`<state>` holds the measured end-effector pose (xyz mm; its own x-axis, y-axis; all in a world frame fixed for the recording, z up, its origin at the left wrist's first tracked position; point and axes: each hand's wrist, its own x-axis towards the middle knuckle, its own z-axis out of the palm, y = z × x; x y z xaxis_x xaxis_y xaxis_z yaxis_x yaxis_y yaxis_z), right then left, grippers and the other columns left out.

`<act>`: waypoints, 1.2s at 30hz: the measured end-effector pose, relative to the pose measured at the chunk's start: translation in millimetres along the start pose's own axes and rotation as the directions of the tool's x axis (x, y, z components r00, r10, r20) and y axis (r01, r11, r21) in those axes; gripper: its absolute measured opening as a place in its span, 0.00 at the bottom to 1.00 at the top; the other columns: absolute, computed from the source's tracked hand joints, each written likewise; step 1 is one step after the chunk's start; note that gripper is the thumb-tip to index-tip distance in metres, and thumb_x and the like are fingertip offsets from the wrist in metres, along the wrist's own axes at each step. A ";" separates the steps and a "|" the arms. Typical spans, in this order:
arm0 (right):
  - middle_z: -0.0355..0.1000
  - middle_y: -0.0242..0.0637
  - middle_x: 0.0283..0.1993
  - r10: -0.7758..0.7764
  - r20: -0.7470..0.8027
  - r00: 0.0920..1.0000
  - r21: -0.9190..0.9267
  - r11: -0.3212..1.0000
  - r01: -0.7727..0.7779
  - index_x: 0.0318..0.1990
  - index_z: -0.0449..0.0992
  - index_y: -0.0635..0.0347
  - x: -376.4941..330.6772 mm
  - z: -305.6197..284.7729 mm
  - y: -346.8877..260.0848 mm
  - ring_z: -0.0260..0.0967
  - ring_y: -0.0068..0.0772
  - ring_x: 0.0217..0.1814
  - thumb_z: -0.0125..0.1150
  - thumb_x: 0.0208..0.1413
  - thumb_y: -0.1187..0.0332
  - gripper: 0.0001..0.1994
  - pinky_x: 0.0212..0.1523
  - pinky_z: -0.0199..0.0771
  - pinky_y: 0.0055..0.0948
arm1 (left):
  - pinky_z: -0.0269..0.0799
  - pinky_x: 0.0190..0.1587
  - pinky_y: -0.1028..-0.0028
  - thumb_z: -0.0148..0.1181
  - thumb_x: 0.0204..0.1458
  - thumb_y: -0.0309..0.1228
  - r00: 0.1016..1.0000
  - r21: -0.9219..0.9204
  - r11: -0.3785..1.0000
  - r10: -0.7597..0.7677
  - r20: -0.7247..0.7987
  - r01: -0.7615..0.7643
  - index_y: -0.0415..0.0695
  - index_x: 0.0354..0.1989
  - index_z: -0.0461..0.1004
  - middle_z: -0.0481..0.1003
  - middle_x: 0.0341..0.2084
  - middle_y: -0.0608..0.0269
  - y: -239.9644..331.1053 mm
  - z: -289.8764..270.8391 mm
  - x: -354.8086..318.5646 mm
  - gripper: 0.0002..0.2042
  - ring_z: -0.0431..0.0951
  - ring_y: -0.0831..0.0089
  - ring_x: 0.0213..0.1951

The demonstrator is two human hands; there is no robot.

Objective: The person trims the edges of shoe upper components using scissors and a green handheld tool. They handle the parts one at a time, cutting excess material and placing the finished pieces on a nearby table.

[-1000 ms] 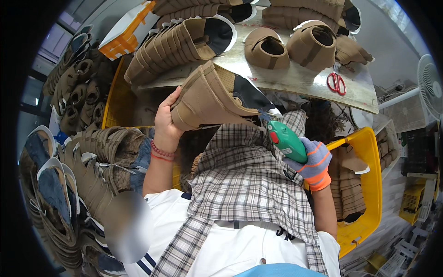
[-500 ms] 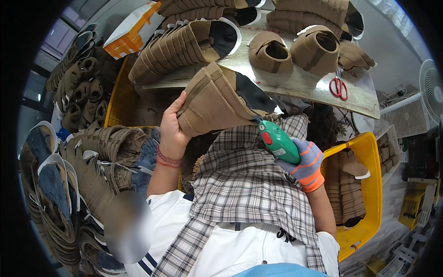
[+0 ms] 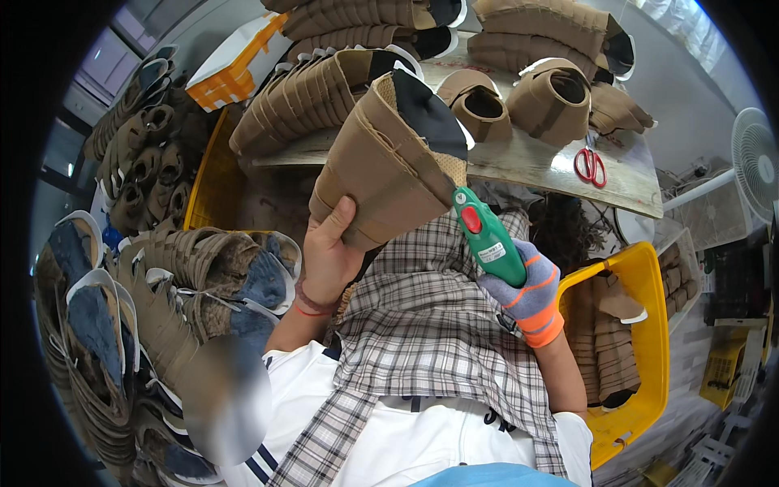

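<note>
My bare left hand (image 3: pixel 331 250) grips a brown fabric boot upper (image 3: pixel 380 180) at its lower left edge, thumb across the outside. Tilted upright, the upper shows a black lining and a tan mesh patch along its right side. In a grey glove with orange stripes, my right hand (image 3: pixel 527 286) is wrapped round a green handheld electric cutter (image 3: pixel 492 242) with a red button. The cutter's tip meets the right edge of the upper; whether the blade touches the fabric is hard to make out. A checked apron (image 3: pixel 422 325) lies beneath both hands.
On the table (image 3: pixel 613 180) ahead are stacked brown uppers (image 3: pixel 304 105), two single ones, and red-handled scissors (image 3: pixel 590 167). A yellow crate (image 3: pixel 656 341) of uppers stands at my right. Piles of uppers (image 3: pixel 154 284) crowd my left. A white fan (image 3: pixel 755 154) is far right.
The upper has turned more upright and its top has risen, showing more black lining and the mesh. My left thumb lies lower across it. The cutter has tipped steeper, still at its edge.
</note>
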<state>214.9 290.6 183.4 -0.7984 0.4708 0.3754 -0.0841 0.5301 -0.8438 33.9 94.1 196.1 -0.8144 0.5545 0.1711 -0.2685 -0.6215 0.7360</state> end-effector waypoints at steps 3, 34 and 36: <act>0.77 0.37 0.30 0.108 0.035 0.994 0.041 0.993 -0.109 0.41 0.75 0.65 4.3 -2.5 -10.1 0.73 0.22 0.28 0.76 0.36 0.65 0.23 0.31 0.74 0.22 | 0.68 0.56 0.62 0.55 0.56 0.27 0.999 0.049 0.999 0.003 0.041 -0.005 0.41 0.60 0.62 0.68 0.54 0.58 -9.2 -0.6 -2.9 0.22 0.70 0.64 0.55; 0.76 0.33 0.30 0.373 -0.257 0.891 0.029 0.925 -0.379 0.42 0.74 0.62 -11.6 -32.1 54.3 0.70 0.18 0.28 0.73 0.44 0.61 0.21 0.31 0.71 0.21 | 0.70 0.41 0.76 0.61 0.52 0.28 0.922 0.815 0.434 0.147 0.357 -0.385 0.31 0.43 0.75 0.80 0.34 0.57 -35.2 33.7 187.7 0.13 0.76 0.77 0.35; 0.76 0.35 0.29 0.355 -0.246 0.902 0.015 0.932 -0.363 0.41 0.74 0.63 -4.3 -28.2 53.6 0.72 0.20 0.28 0.74 0.42 0.60 0.21 0.30 0.72 0.22 | 0.71 0.42 0.76 0.60 0.52 0.28 0.950 0.664 0.680 0.231 0.208 -0.311 0.32 0.44 0.75 0.79 0.37 0.57 -17.9 38.3 163.7 0.14 0.77 0.75 0.36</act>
<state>230.6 336.8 147.4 -0.6035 0.7862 0.1332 0.2024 0.3126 -0.9281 -74.9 217.2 236.1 -0.7292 0.4983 0.4689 0.4121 -0.2273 0.8824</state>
